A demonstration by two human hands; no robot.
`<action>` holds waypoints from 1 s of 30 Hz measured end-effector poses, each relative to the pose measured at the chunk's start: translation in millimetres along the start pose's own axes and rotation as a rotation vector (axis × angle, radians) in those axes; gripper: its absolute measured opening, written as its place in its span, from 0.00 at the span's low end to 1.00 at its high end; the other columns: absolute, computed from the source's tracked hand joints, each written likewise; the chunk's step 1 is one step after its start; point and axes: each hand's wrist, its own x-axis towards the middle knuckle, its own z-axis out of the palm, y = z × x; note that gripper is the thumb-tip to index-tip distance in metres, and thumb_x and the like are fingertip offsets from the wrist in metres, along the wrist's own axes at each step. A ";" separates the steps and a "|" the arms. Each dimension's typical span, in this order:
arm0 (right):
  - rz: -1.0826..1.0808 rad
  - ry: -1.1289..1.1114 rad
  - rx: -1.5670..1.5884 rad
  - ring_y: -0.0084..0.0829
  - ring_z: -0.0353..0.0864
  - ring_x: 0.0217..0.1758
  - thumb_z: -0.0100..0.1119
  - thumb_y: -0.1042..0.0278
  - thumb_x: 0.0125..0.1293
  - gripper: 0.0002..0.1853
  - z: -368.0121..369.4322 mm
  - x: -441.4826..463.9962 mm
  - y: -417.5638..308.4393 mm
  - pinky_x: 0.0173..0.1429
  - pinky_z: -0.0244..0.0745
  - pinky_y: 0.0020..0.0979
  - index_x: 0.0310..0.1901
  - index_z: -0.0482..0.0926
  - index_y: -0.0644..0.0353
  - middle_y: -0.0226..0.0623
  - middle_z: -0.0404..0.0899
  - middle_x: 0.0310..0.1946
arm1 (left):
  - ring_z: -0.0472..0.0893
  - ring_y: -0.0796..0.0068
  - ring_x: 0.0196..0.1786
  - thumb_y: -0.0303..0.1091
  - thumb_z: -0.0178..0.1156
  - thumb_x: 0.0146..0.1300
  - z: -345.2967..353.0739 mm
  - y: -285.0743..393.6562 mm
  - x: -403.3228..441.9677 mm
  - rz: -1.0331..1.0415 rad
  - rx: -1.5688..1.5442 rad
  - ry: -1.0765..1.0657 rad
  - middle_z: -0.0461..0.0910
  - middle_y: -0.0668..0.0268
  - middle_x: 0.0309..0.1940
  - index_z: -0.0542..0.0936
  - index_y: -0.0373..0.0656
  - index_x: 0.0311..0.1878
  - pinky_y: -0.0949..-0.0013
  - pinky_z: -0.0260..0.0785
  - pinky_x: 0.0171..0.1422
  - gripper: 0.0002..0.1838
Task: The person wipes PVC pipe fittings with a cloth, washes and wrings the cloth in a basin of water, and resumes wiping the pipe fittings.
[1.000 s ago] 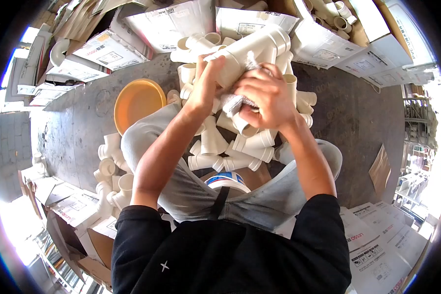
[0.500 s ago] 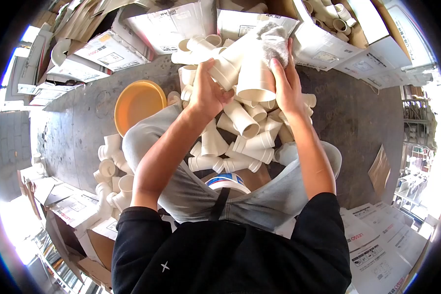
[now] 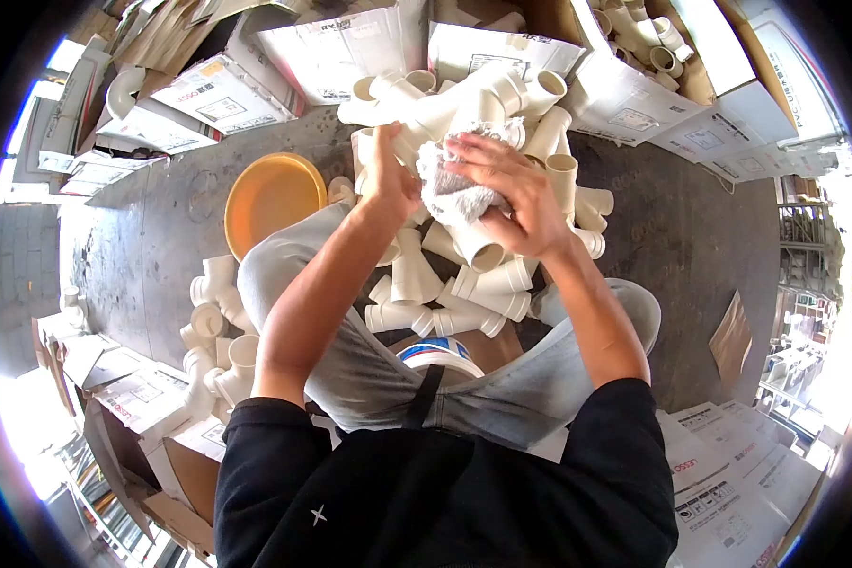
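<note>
White light floods in from both sides, glaring to blank at the far left and right edges! Fisheye distortion bows the white printed cardboard boxes (image 3: 341, 52), black fills the corners, blue fringes the rim. White plastic pipe fittings (image 3: 410, 270) gleam; the black fabric shirt (image 3: 445, 492) reads dark.

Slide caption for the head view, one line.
Left hand on a white pipe fitting, right hand holding a cloth against it, more fittings around.
</note>
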 end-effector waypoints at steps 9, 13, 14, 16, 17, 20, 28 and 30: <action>0.222 0.378 -0.580 0.45 0.64 0.83 0.51 0.55 0.81 0.25 -26.7 -7.5 40.0 0.87 0.34 0.63 0.70 0.77 0.62 0.41 0.76 0.73 | 0.76 0.79 0.32 0.55 0.53 0.71 13.3 -17.4 -16.3 0.102 0.358 -0.168 0.74 0.65 0.53 0.60 0.57 0.69 0.77 0.58 0.25 0.29; 0.343 0.526 -0.454 0.50 0.62 0.83 0.49 0.57 0.83 0.27 -19.8 -11.1 44.9 0.84 0.57 0.51 0.75 0.70 0.65 0.53 0.68 0.77 | 0.77 0.78 0.34 0.57 0.51 0.71 22.3 -19.7 -21.4 0.121 0.318 -0.141 0.78 0.64 0.52 0.67 0.53 0.68 0.77 0.59 0.27 0.28; 0.395 0.554 -0.352 0.52 0.62 0.83 0.49 0.56 0.83 0.28 -12.8 -10.3 38.9 0.82 0.62 0.46 0.75 0.68 0.66 0.56 0.66 0.77 | 0.78 0.77 0.36 0.57 0.51 0.71 19.1 -16.6 -21.1 0.097 0.310 -0.173 0.78 0.64 0.53 0.68 0.52 0.68 0.76 0.61 0.28 0.29; 0.430 0.543 -0.366 0.56 0.63 0.81 0.47 0.55 0.84 0.29 -2.1 -10.4 36.5 0.79 0.68 0.42 0.76 0.66 0.68 0.60 0.60 0.79 | 0.80 0.76 0.37 0.60 0.49 0.70 18.6 -14.2 -22.7 0.071 0.271 -0.157 0.81 0.62 0.53 0.72 0.49 0.68 0.75 0.63 0.29 0.32; 0.530 0.531 -0.238 0.56 0.71 0.76 0.47 0.54 0.84 0.28 3.5 -9.8 33.4 0.74 0.72 0.42 0.73 0.69 0.70 0.62 0.68 0.74 | 0.81 0.75 0.37 0.63 0.47 0.70 20.8 -15.0 -23.3 0.066 0.241 -0.111 0.83 0.61 0.52 0.73 0.47 0.68 0.74 0.62 0.28 0.34; 0.780 0.427 0.108 0.49 0.86 0.47 0.49 0.49 0.83 0.28 5.8 -7.2 11.4 0.53 0.77 0.41 0.56 0.80 0.73 0.56 0.86 0.45 | 0.82 0.74 0.38 0.67 0.45 0.67 34.7 -9.6 -31.7 0.077 0.130 0.040 0.85 0.62 0.51 0.75 0.47 0.68 0.72 0.63 0.30 0.38; 0.527 0.263 0.091 0.48 0.82 0.57 0.52 0.55 0.81 0.25 18.3 -7.1 -18.9 0.57 0.78 0.39 0.67 0.74 0.69 0.58 0.80 0.54 | 0.82 0.69 0.50 0.65 0.51 0.65 13.6 1.6 -18.6 0.149 -0.077 0.172 0.85 0.65 0.53 0.78 0.51 0.64 0.66 0.69 0.46 0.34; 0.251 0.238 -0.027 0.53 0.67 0.81 0.56 0.63 0.77 0.31 15.5 -5.9 -24.0 0.74 0.73 0.41 0.78 0.66 0.62 0.63 0.64 0.77 | 0.81 0.72 0.43 0.64 0.50 0.65 9.9 1.6 -14.5 0.129 -0.096 0.076 0.85 0.66 0.50 0.78 0.50 0.62 0.69 0.67 0.39 0.33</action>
